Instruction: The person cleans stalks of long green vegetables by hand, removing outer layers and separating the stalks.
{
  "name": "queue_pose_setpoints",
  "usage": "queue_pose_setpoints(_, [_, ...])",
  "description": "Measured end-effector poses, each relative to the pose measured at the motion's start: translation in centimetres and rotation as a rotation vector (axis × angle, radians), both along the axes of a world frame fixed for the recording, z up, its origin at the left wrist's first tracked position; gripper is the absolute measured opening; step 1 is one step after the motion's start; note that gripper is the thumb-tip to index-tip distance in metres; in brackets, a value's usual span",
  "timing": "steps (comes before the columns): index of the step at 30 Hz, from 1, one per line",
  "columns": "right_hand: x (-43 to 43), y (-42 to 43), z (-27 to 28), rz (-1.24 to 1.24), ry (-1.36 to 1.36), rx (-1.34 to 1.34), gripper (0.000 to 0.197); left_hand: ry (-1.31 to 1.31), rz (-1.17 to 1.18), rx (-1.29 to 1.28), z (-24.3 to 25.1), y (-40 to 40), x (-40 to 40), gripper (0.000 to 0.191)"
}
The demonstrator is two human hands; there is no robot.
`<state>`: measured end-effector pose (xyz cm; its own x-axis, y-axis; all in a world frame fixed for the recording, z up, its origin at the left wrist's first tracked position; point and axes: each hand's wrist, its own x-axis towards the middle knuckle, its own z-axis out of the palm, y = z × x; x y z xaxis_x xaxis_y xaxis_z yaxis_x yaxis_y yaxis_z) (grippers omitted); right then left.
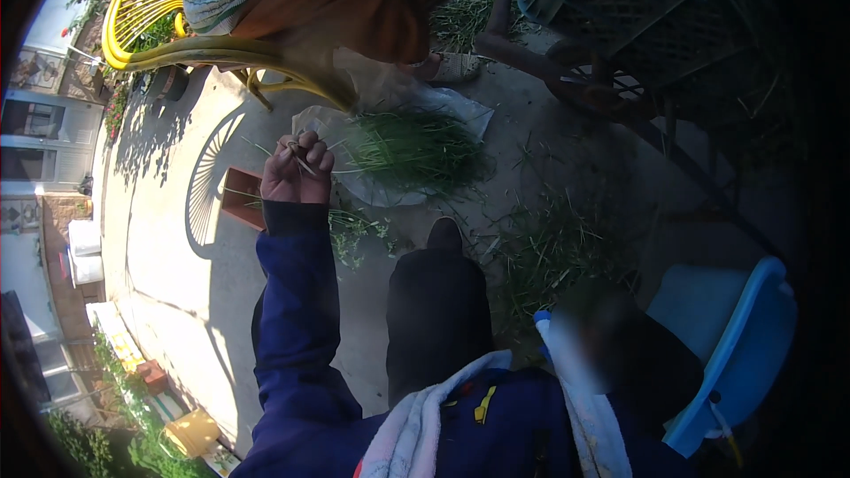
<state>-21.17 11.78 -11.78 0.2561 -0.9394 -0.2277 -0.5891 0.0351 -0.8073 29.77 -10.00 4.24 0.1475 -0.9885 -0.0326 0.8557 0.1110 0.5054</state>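
My left hand (299, 167) is raised in front of me in a dark blue sleeve, palm towards me and fingers curled. Pinched in it are a few thin grass stems (303, 160), pale ends poking out past the fingers. Just beyond and to the right, a heap of long green grass (422, 149) lies on a clear plastic sheet (475, 109) on the ground. Behind my wrist is a reddish-brown box (240, 198), and a leafy weed sprig (358, 232) shows to its right. My right hand is out of view; a blurred dark patch covers the lower right.
A person (378, 3) sits opposite on a yellow cane chair (292, 56). Dark metal cart framing (564, 73) stands at upper right. Loose cut grass (564, 245) litters the concrete near my shoe (445, 234). A blue plastic chair or tub (737, 352) is at lower right.
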Motion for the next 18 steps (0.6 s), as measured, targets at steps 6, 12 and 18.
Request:
queue_pose_setpoints(6, [-1.9, 1.4, 3.6, 0.100, -0.080, -0.416, 0.013, 0.248, -0.284, -0.029, 6.2, 4.7, -14.1, 0.013])
queue_pose_setpoints(12, [-5.1, 8.6, 11.8, -0.104, -0.033, -0.402, 0.014, 0.164, -0.630, 0.023, 2.8, 9.8, -26.6, 0.023])
queue_pose_setpoints(18, [-7.9, 15.1, 16.7, -0.284, 0.015, -0.358, 0.016, -2.017, -0.580, -0.050, -7.5, 15.7, -33.9, 0.037])
